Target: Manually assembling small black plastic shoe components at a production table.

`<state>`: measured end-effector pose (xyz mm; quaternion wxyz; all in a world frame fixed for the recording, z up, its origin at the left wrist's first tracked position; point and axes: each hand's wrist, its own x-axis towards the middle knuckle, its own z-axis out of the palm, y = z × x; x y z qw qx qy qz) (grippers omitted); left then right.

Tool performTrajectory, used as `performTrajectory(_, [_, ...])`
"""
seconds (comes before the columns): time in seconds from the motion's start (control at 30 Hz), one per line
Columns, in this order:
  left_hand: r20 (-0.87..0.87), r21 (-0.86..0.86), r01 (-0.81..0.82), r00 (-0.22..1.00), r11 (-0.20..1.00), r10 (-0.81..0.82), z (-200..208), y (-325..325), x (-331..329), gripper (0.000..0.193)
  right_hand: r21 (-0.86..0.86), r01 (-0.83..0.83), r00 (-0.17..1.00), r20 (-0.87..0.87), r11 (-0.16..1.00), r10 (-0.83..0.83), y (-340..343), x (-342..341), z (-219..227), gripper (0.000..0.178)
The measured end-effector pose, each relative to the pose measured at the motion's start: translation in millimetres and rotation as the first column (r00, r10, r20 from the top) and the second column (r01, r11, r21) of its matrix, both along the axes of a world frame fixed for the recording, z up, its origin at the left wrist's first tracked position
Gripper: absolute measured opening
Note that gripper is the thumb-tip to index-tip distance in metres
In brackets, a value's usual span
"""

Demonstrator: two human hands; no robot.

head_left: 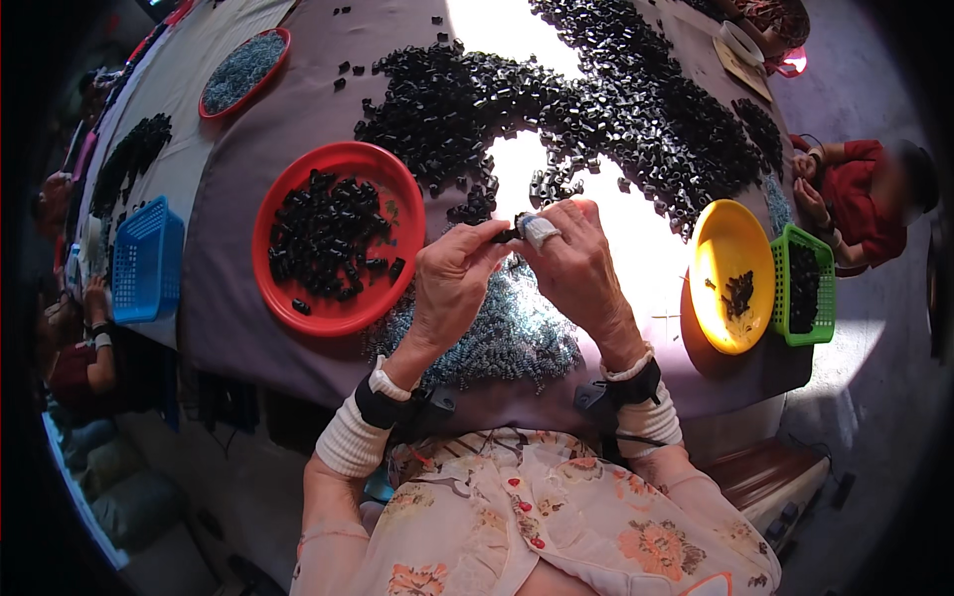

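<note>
My left hand [452,283] and my right hand [584,266] meet over the near part of the table, fingertips pinched together. Between them is a small black plastic piece [505,236], gripped from both sides and mostly covered by the fingers. A whitish wrap goes around one finger of my right hand. Beneath my hands spreads a heap of small silvery metal springs [497,343]. To the left sits a red plate [405,189] with many black plastic pieces [323,233] in it. Beyond my hands lies a large pile of similar black pieces [636,109].
On the right stand a yellow plate [711,238] with a few dark bits and a green basket [785,333] of black pieces. A blue basket [147,258] and a red tray [281,62] of springs are at left. Other people sit around the table, one in red [874,194].
</note>
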<state>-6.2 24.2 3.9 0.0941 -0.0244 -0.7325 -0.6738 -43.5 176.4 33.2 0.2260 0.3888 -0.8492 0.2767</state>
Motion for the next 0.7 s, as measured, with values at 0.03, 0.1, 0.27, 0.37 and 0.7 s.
performTrajectory(0.03, [0.000, 0.000, 0.001, 1.000, 1.000, -0.001, 0.1, 0.5, 0.8, 0.021, 0.005, 0.005, 1.000, -0.003, 1.000, -0.005, -0.6, 0.7, -1.6, 0.015])
performTrajectory(0.1, [0.107, 0.188, -0.020, 0.994, 0.982, -0.001, 0.2, 1.4, 2.5, 0.021, 0.009, 0.009, 1.000, -0.005, 1.000, -0.009, -2.2, 1.8, -2.6, 0.014])
performTrajectory(0.27, [0.101, 0.171, 0.004, 0.995, 0.985, -0.021, -4.5, -4.1, 2.4, 0.020, 0.099, 0.021, 0.999, 0.025, 0.995, -0.024, -5.2, 5.2, -7.1, 0.015])
performTrajectory(0.37, [0.079, 0.136, 0.029, 0.996, 0.990, -0.041, -6.7, -6.1, 1.3, 0.021, 0.087, 0.008, 0.999, 0.032, 0.996, -0.010, -5.8, 6.6, -13.0, 0.016])
performTrajectory(0.7, [-0.003, 0.053, 0.001, 1.000, 0.999, -0.001, -6.2, -6.8, 2.0, 0.024, 0.049, -0.065, 0.984, 0.171, 0.997, 0.056, -4.1, 8.2, -11.6, 0.013])
